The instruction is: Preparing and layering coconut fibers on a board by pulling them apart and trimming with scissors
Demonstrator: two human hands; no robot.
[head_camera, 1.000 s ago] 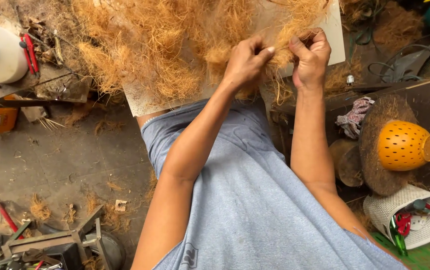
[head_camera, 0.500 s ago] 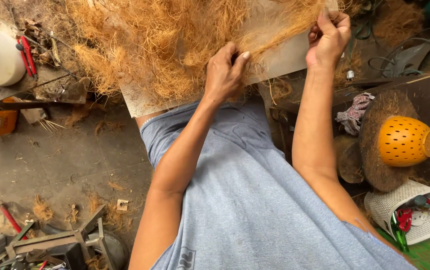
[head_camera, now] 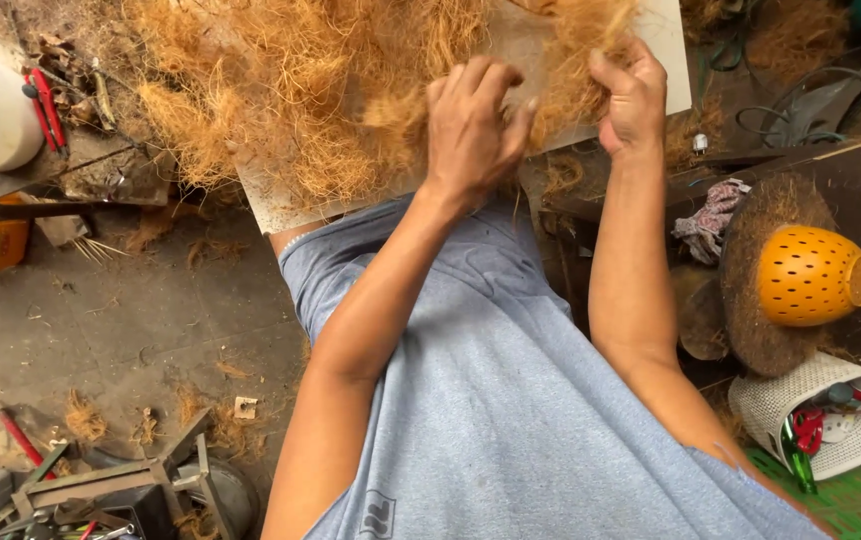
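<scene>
A: Where's the coconut fibre [head_camera: 321, 90]?
B: Heaped on a pale flat board [head_camera: 666, 50], far side, across the lap. Left hand [head_camera: 476, 125] curled, fingertips pinching strands; right hand [head_camera: 631, 95] fisted on a tuft.
A: Vs. 0.5 s ago?
B: Hands closer together, right one lower. Fibre's wiry, tangled, golden-brown; perforated orange bowl [head_camera: 811, 275] at right.

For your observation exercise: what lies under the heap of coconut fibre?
A pale flat board lies under the coconut fibre; its right corner and lower edge show. The fibre hides its middle.
</scene>
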